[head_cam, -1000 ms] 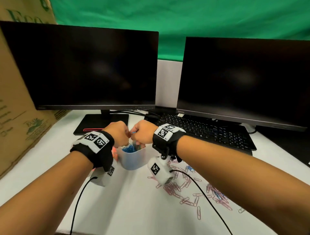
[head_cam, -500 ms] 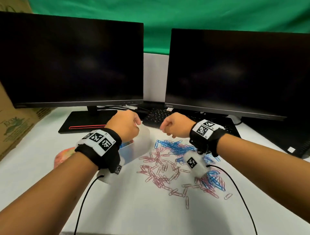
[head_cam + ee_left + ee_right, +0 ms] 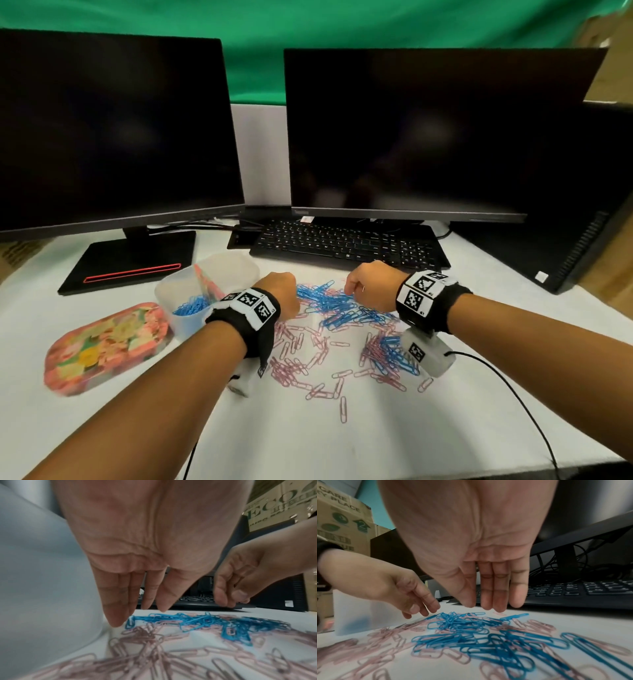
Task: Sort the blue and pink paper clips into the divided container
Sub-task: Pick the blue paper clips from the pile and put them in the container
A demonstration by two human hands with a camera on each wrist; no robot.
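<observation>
Desk [image 3: 342, 445] white, two dark monitors [image 3: 113, 130], green backdrop [image 3: 308, 24]; left hand [image 3: 281, 294], right hand [image 3: 370, 284] empty, fingers relaxed.

Blue clips [image 3: 337, 306] and pink clips [image 3: 298, 356] lie mixed and scattered right of the translucent divided container [image 3: 205, 294], which stands upright holding blue and pink clips in separate compartments.

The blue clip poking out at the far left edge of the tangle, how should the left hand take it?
Pinch the free rounded end of that blue clip from above and from the left with the left hand. It lies flat at the pile's edge, clear of the tangled blue clips.
</observation>
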